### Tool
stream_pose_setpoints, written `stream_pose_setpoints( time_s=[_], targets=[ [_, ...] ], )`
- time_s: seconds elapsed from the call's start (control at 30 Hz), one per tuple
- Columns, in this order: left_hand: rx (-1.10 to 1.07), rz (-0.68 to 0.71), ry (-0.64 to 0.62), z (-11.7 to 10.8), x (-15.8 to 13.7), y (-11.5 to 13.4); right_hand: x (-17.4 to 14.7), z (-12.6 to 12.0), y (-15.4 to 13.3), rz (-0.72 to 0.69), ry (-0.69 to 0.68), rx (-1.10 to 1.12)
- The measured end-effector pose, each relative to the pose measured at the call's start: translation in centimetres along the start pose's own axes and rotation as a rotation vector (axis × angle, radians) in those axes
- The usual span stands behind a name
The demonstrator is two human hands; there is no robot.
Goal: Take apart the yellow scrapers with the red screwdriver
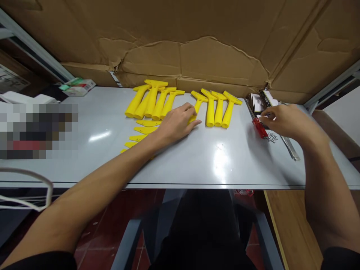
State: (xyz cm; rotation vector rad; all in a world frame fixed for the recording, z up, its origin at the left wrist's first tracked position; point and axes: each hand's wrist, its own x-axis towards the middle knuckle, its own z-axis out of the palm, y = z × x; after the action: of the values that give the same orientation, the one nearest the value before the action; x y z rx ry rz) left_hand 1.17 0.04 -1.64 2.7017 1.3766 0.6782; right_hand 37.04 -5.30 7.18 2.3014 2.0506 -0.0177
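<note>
My left hand (pixel 178 122) reaches across the table with its fingers closed around the lower end of a yellow scraper handle (pixel 200 98). To its right lie 3 more scraper handles, one of them the yellow handle (pixel 231 108) at the end. A group of similar yellow handles (pixel 152 99) lies to its left. Flat yellow plates (pixel 144 130) are lined up by my left forearm, partly covered by it. My right hand (pixel 287 119) is closed, fingertips and thumb at the red screwdriver handle (pixel 260 128). Beside that handle is a pile of small screws (pixel 272 137).
Small black-and-white boxes (pixel 257 103) stand at the back right. A metal utility knife (pixel 291 149) lies under my right wrist. Cardboard (pixel 197 60) walls off the table's rear. A small box (pixel 80 88) sits at the back left, and a white curved rail (pixel 47 187) at the front left.
</note>
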Motion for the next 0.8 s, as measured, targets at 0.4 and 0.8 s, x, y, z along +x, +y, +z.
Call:
stream_pose_setpoints(
  time_s=[0.4,0.8],
  targets=[
    [0.004,-0.200,0.237,0.1,0.3,-1.9,1.5,1.9,-2.0,0.151,-0.057,-0.074],
    [-0.310,0.035,0.217,-5.0,0.3,-2.3,0.4,1.5,-1.5,0.126,0.641,0.541]
  ],
)
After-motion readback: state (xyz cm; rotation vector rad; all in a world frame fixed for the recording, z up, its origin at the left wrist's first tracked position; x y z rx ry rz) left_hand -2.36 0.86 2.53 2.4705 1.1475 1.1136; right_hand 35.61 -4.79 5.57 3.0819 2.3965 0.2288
